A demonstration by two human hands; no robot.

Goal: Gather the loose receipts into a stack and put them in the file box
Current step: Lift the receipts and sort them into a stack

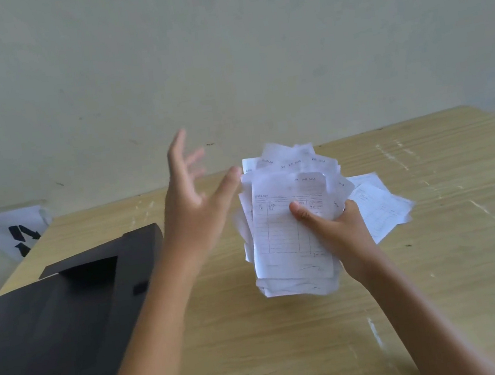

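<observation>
My right hand point(328, 227) grips an uneven stack of white printed receipts point(282, 239), held upright above the wooden table point(440, 255), thumb across the front sheet. My left hand point(192, 201) is raised just left of the stack with fingers spread; its thumb tip touches the stack's upper left corner. A few loose receipts point(379, 207) lie flat on the table behind and to the right of the held stack. The black file box point(52, 326) lies on the table at the lower left, under my left forearm.
A white sheet with black marks point(20, 235) lies off the table's far left corner. A pale wall runs behind the table's far edge. Bare wood shows in front of and to the right of the stack.
</observation>
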